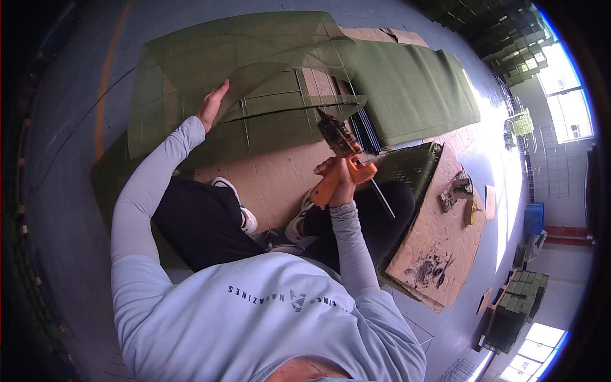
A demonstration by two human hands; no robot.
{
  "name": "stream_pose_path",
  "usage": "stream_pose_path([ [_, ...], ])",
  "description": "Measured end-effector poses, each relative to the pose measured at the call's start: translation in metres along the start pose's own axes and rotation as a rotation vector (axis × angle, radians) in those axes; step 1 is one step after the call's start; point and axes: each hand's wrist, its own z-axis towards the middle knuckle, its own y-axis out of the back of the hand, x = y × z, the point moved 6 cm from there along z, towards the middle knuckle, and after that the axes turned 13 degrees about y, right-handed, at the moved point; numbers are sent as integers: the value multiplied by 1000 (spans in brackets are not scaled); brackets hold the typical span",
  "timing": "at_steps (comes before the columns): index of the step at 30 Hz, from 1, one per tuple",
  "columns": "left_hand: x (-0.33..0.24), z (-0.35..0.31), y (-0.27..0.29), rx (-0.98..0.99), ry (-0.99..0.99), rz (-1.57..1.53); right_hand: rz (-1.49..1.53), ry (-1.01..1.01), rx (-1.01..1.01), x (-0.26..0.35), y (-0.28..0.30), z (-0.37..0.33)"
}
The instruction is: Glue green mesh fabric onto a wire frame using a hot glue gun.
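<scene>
My right hand (344, 180) is wrapped around the handle of an orange hot glue gun (326, 190). Dark, crusted residue covers its front end, and the nozzle points away from me at an edge of green mesh fabric (184, 60). A white glue stick (384, 200) sticks out of the gun's rear. My left hand (214, 105) lies against the mesh with its fingers stretched out, holding nothing. Through and beside the fabric a thin metal wire frame (273, 95) shows. Whether the nozzle touches the fabric I cannot tell.
Folded green fabric (414, 92) lies at the far right of the frame. Cardboard (267, 167) covers the floor before my feet. To my right, a cardboard sheet (407, 254) carries dark residue and a dirty metal holder (456, 192). Stacked green boxes (519, 305) stand farther right.
</scene>
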Motion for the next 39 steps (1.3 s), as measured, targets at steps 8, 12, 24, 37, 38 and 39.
stream_pose_path([
  [8, 25, 13, 48, -48, 8, 30, -72, 565, -178, 203, 117, 81],
  [12, 20, 20, 23, -30, -8, 58, -127, 685, -509, 283, 242, 68],
  [24, 7, -4, 37, -74, -3, 29, -150, 509, -1053, 206, 363, 39],
  [37, 24, 20, 28, -26, 3, 67, -1081, 189, -384, 246, 252, 99],
  [38, 23, 19, 29, -27, 13, 80, -1093, 100, -151, 226, 206, 123],
  [39, 23, 16, 31, -34, 23, 92, -925, -45, -58, 191, 155, 140],
])
